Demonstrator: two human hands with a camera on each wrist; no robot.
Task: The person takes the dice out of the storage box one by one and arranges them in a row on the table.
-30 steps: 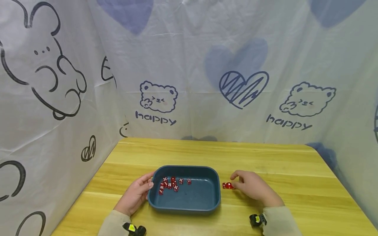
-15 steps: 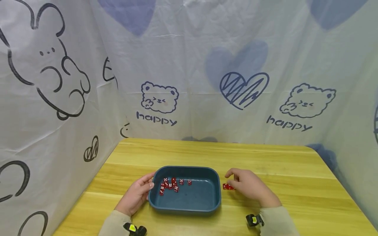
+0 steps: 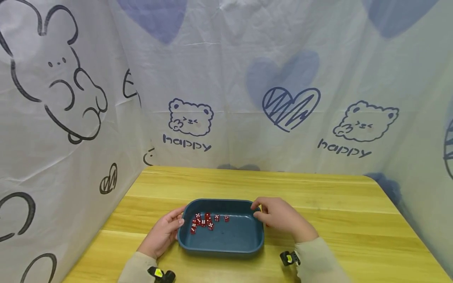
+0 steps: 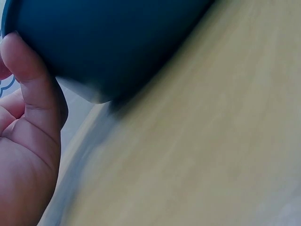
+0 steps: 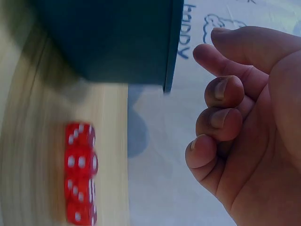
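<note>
Your left hand [image 3: 161, 234] pinches one end of the smooth, round-cornered tub [image 3: 235, 239], probably to steady it with dice [image 3: 210, 226] inside, while your right hand [image 3: 279, 216], thumb and forefinger apart, seemingly empty, hovers at the opposite rim near a row of glossy red cubes [image 5: 81, 162] on the woodgrain table [image 3: 318, 188].

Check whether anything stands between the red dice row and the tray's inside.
The right wall of the blue tray stands between the dice row and its inside; the right hand hovers over that end.
</note>
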